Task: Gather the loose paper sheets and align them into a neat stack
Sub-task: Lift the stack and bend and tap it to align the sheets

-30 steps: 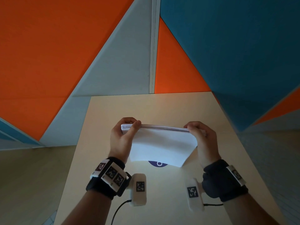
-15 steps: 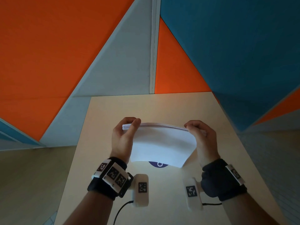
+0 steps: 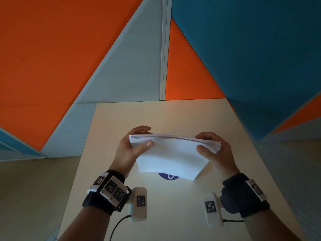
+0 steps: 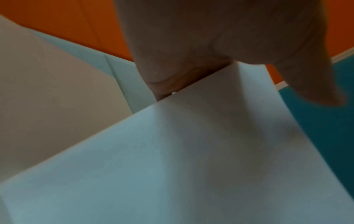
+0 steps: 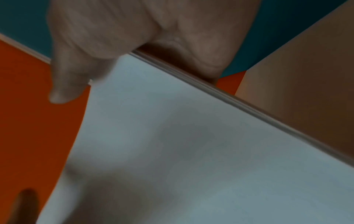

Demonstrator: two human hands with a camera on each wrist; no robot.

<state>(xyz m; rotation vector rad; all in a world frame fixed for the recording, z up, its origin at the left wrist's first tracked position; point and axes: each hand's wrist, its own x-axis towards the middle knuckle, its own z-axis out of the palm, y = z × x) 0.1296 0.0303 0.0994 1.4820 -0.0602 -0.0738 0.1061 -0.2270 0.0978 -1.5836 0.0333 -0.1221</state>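
Orange, grey and teal wall panels rise behind a pale tabletop [image 3: 111,129]. Above it, the paper stack [image 3: 170,157] stands on edge, its lower edge near a blue sticker [image 3: 167,177]. Left hand [image 3: 128,150] and right hand [image 3: 215,150] each pinch an upper corner, thumbs in front, in a firm grip.

Paper stack [image 3: 171,158] – matt white; table [image 3: 173,117] prob. smooth laminate.

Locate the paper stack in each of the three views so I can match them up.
Head: paper stack at centre, held above the table between both hands.
Left wrist: fills the lower frame, below the palm.
Right wrist: lower centre and right, sheet edges showing.
Shared landmark: orange wall panel.
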